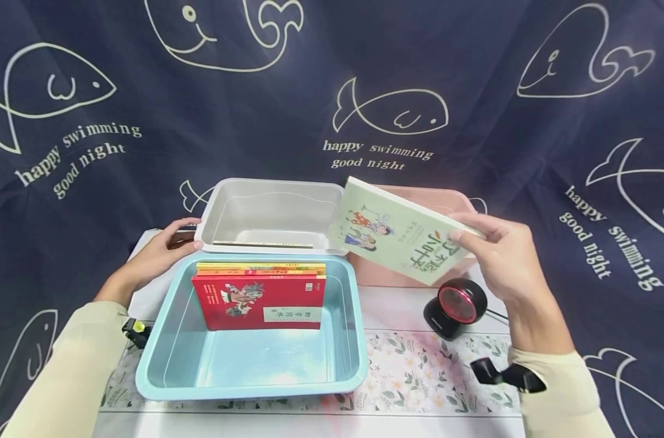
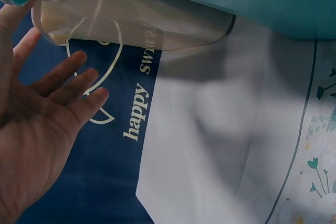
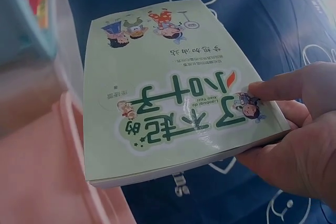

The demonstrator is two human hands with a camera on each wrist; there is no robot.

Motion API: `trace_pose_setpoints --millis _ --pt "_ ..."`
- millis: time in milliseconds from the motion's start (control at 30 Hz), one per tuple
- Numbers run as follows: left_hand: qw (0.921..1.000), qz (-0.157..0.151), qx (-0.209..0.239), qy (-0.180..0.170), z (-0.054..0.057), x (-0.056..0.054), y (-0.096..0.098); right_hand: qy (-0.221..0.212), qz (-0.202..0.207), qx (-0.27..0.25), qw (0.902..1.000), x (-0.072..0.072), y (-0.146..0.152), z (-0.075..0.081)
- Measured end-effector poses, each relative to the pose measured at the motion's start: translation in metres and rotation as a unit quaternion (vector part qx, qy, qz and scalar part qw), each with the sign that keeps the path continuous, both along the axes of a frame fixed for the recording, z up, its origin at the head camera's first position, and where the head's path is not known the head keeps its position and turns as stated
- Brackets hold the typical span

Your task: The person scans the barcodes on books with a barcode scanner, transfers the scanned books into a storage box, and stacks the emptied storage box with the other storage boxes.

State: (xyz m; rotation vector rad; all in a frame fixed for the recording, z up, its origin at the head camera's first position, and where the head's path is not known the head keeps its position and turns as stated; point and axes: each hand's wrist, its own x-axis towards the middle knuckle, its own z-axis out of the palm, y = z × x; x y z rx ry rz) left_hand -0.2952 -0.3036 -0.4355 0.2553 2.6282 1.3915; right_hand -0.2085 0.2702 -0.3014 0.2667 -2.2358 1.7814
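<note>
My right hand (image 1: 501,255) pinches a pale green book (image 1: 392,228) by one end, thumb on the cover. In the head view the book is tilted in front of the pink bin (image 1: 458,201) and overlaps the right end of the grey-white bin (image 1: 277,207). The right wrist view shows the book's cover (image 3: 168,93) with green characters and cartoon children. My left hand (image 1: 159,255) touches the left end of the grey-white bin, its fingers (image 2: 68,85) spread and loosely bent. A thin book or books (image 1: 261,244) lie inside that bin, mostly hidden by its front wall.
In front, a light blue bin (image 1: 244,392) holds several books standing on edge, a red one (image 1: 261,301) foremost. A black scanner-like device (image 1: 455,307) with a glowing red face stands right of it, trailing a cable. Behind hangs a dark blue curtain (image 1: 288,121) with fish drawings.
</note>
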Motion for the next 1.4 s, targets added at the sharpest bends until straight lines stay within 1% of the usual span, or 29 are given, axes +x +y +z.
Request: trace_pose_setpoints --millis 67,167,233,267,333,400,433,533,733,867,967,1100,1300,1400 --pt "1.0000 0.001 -0.001 -0.001 -0.001 0.000 0.000 0.007 -0.008 0.022 0.9997 -0.009 -0.009 0.005" --pt "1.0000 0.000 0.001 -0.001 -0.001 -0.001 0.001 0.019 0.010 0.007 0.9997 -0.023 -0.022 0.008" --pt "1.0000 0.000 0.001 -0.001 -0.001 -0.001 0.002 0.021 0.013 -0.001 0.9997 -0.030 -0.029 0.009" --pt "1.0000 -0.001 0.001 -0.001 -0.001 -0.001 0.002 0.018 0.018 -0.012 0.9996 -0.033 -0.032 0.010" --pt "1.0000 -0.001 0.000 -0.001 -0.001 0.000 0.003 0.009 0.016 -0.013 0.9997 -0.039 -0.040 0.011" --pt "1.0000 0.001 -0.002 0.000 0.000 0.000 0.003 -0.002 0.004 0.005 1.0000 -0.044 -0.047 0.012" --pt "1.0000 0.001 -0.003 0.001 0.000 0.000 0.002 -0.006 0.006 0.009 0.9999 -0.047 -0.051 0.013" --pt "1.0000 0.002 -0.005 0.001 0.001 0.000 0.002 -0.010 0.023 0.015 0.9996 -0.057 -0.061 0.015" --pt "1.0000 -0.001 -0.001 -0.001 0.001 -0.002 0.001 0.001 0.038 0.027 0.9989 -0.078 -0.087 0.016" --pt "1.0000 -0.001 0.000 -0.002 0.002 -0.002 0.001 -0.003 0.065 0.025 0.9976 -0.093 -0.106 0.016" --pt "1.0000 -0.001 0.001 -0.001 0.002 -0.003 0.000 -0.012 0.084 0.012 0.9964 -0.102 -0.122 0.014" --pt "1.0000 0.002 -0.004 0.002 0.002 -0.002 0.000 -0.034 0.098 -0.005 0.9946 -0.113 -0.144 0.008" --pt "0.9999 0.005 -0.011 0.006 0.003 -0.001 0.000 -0.066 0.101 -0.013 0.9926 -0.127 -0.164 -0.009" --pt "0.9999 0.007 -0.010 0.004 0.003 -0.001 0.001 -0.078 0.102 -0.002 0.9917 -0.133 -0.172 -0.019"
